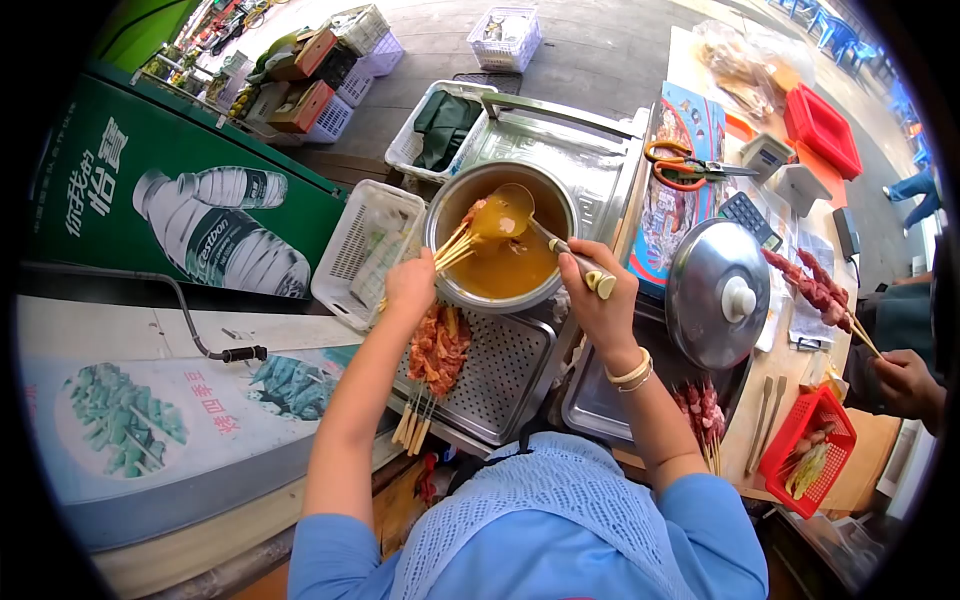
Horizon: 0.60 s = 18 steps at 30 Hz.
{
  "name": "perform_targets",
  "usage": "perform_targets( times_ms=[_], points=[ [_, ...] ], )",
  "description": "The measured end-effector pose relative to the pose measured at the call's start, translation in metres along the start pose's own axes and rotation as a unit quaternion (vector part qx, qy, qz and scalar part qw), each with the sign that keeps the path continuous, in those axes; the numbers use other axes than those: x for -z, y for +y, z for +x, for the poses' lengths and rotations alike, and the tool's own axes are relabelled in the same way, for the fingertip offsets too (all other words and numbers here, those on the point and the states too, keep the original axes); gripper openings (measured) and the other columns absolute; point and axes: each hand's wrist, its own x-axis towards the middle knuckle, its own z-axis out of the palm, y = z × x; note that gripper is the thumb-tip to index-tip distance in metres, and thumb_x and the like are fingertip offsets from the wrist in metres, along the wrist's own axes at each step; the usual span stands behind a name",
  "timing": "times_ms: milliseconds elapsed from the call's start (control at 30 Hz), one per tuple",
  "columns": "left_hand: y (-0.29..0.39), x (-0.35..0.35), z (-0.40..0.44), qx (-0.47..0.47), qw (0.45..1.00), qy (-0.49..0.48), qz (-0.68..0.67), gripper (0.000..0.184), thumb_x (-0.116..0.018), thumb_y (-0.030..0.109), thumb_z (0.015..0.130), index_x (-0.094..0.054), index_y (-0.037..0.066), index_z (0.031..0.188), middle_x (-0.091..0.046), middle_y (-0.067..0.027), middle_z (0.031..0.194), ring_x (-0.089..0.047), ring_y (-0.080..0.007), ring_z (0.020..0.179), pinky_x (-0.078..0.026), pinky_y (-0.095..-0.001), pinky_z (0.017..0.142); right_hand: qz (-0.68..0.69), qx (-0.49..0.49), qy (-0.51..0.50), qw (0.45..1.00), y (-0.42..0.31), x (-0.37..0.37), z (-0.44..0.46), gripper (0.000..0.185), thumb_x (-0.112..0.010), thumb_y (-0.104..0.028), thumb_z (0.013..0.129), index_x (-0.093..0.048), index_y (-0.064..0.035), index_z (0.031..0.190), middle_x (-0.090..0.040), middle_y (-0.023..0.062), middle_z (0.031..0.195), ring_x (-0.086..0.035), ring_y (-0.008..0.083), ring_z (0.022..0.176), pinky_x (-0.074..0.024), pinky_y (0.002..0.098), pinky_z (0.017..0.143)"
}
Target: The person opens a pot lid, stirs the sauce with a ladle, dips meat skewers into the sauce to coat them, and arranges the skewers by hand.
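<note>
A metal pot (445,210) of brown liquid stands at the centre. My left hand (410,285), at its left edge, is closed round several wooden skewers (456,247); their meat ends reach into the pot. In my right hand (603,300) is the handle of a ladle (512,205), whose bowl lies at the liquid's surface beside the skewered meat. Below the pot, coated meat skewers (438,350) rest on a perforated metal tray (500,375).
On the right are a metal lid (717,293), scissors (690,166), raw meat skewers (702,412) and a red basket (812,440). Another person's hand (908,385) holds meat skewers at the far right. White baskets (365,240) stand left of the pot.
</note>
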Motion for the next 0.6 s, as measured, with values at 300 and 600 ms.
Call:
perform_targets(
  times_ms=[300, 600],
  points=[
    [-0.004, -0.002, -0.005, -0.036, 0.998, 0.027, 0.049, 0.019, -0.057, 0.006, 0.075, -0.047, 0.006, 0.09, -0.065, -0.0126, 0.073, -0.065, -0.0278, 0.067, -0.052, -0.0363, 0.057, -0.025, 0.06, -0.001, 0.998, 0.004, -0.009, 0.001, 0.021, -0.067, -0.01, 0.077, -0.06, -0.0007, 0.094, -0.064, 0.016, 0.086, -0.064, 0.0283, 0.076, -0.0502, 0.0313, 0.067],
    [-0.012, 0.009, -0.007, -0.065, 0.991, 0.043, 0.107, 0.029, -0.062, 0.007, 0.071, -0.044, 0.009, 0.094, -0.062, -0.0101, 0.084, -0.066, -0.0261, 0.071, -0.053, -0.0331, 0.056, -0.178, 0.174, -0.051, 0.967, 0.043, -0.035, 0.003, 0.018, -0.062, -0.011, 0.077, -0.055, -0.0026, 0.091, -0.061, 0.0167, 0.096, -0.061, 0.0348, 0.078, -0.0501, 0.0383, 0.067]
  ],
)
